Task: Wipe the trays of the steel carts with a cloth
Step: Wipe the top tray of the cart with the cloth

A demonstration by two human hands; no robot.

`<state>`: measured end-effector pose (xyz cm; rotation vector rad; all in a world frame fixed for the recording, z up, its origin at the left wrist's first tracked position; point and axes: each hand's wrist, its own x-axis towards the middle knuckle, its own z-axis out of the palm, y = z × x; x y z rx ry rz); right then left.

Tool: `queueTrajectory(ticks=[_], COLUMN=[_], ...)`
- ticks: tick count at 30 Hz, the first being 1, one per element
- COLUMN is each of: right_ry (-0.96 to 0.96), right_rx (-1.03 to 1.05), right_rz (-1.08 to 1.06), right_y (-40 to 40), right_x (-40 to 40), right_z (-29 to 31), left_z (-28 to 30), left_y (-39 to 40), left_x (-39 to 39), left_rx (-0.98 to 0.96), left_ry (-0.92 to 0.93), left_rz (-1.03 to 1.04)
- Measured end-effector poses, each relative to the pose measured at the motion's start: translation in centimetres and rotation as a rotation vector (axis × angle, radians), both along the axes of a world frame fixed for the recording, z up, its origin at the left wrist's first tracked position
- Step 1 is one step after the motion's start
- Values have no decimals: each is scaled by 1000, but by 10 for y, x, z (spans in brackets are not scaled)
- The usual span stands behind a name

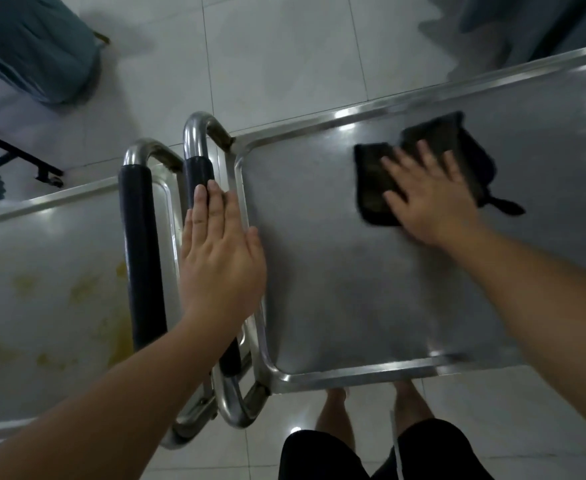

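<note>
Looking down from the head camera, we see our right hand point(430, 195) spread flat, fingers straight and apart, pressing a dark cloth point(419, 168) onto the tray of the right steel cart point(336, 289). The cloth lies near the tray's far edge, roughly midway along it, folded and a little blurred, with a small dark loop or tag sticking out from under our hand toward the right. Our left hand point(220, 254) is also open, fingers straight and together, its palm resting on the black-padded handle point(198, 181) of this cart at the tray's left edge, with the thumb lying over the tray's raised rim. Just beside it stands a second steel cart point(42, 271), its own padded handle point(141, 258) close against the first; yellowish stains mark its tray. Below the near edge of the right tray we see our bare feet point(334, 410) on pale floor tiles point(277, 57). A grey-green draped shape point(38, 46) sits at the far left.
</note>
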<state>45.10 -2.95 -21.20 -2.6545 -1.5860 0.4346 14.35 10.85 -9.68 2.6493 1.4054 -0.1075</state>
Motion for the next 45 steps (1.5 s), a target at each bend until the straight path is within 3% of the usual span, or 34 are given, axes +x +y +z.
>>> queueTrajectory(ticks=[5, 11, 14, 19, 25, 28, 34, 37, 41, 45], right_ry=[-27, -35, -2, 106, 77, 57, -51, -54, -20, 3], right_rx=[-82, -57, -10, 33, 56, 72, -3, -39, -14, 5], right_rz=[-443, -608, -385, 334, 645, 457, -264, -581, -751, -577], right_y=[-34, 26, 76, 149, 152, 138, 86, 53, 81, 140], right_x=[112, 55, -31, -185, -164, -93, 92, 145, 125, 39], right_z=[1, 4, 7, 13, 7, 4, 6, 8, 11, 9], left_z=[1, -2, -1, 1, 3, 6, 7, 7, 5, 5], left_y=[-1, 0, 0, -2, -2, -2, -2, -3, -1, 0], left_x=[1, -2, 0, 1, 2, 3, 3, 3, 3, 1], left_rx=[-31, -11, 7, 40, 23, -3, -9, -3, 3, 9], left_ry=[-13, 3, 4, 22, 21, 8, -13, -21, -30, -42], left_rz=[-1, -5, -13, -26, -15, -9, -12, -15, -17, -10])
